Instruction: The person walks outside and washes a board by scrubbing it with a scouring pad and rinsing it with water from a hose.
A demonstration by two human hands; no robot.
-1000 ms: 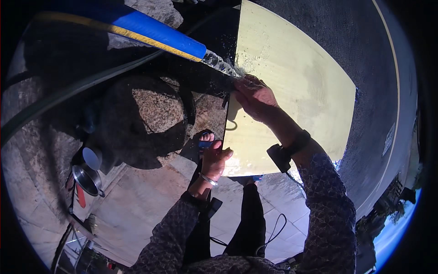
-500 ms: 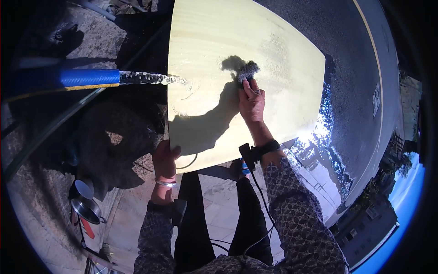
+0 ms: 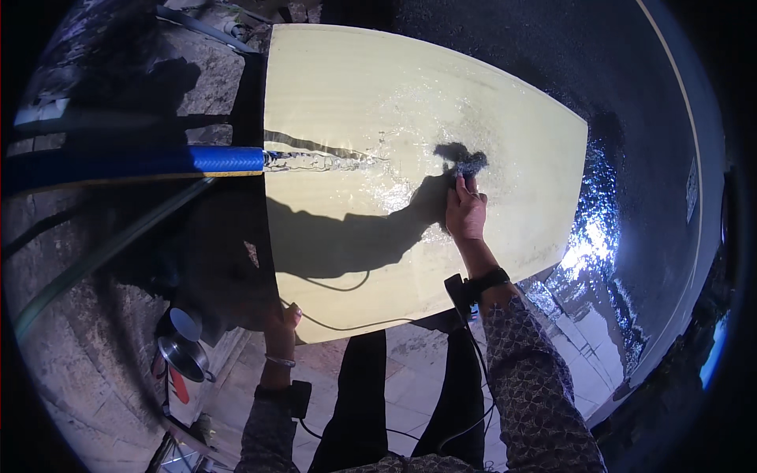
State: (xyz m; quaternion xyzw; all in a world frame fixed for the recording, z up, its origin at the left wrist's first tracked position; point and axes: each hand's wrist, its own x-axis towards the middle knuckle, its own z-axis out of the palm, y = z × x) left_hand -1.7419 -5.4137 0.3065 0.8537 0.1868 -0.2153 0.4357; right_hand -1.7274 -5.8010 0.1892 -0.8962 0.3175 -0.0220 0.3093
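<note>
A large pale yellow board [image 3: 339, 79] lies wet and flat before me. My right hand [image 3: 467, 213] presses a dark grey, wiry scouring pad [image 3: 473, 162] onto its right half, fingers closed round it. At the near left corner, my left hand [image 3: 282, 322] grips the board's edge with the thumb on top; its other fingers are hidden in shadow. From the left comes a blue hose [image 3: 158, 162], its end by the board's left edge. Water [image 3: 323, 162] streams from it across the surface. Shadows of my arm and the pad fall on the board.
A metal pan [image 3: 183, 359] and a red-handled item [image 3: 180, 386] sit at the lower left. A green hose [image 3: 110, 251] crosses there. Stone blocks [image 3: 209, 83] stand far left. Wet dark pavement [image 3: 646, 158] lies right. Cables [image 3: 398, 432] hang across my legs.
My right hand with the pad has moved toward the board's right end. The hose's stream now reaches farther across the board. The whole view has shifted; my left hand keeps hold of the corner.
</note>
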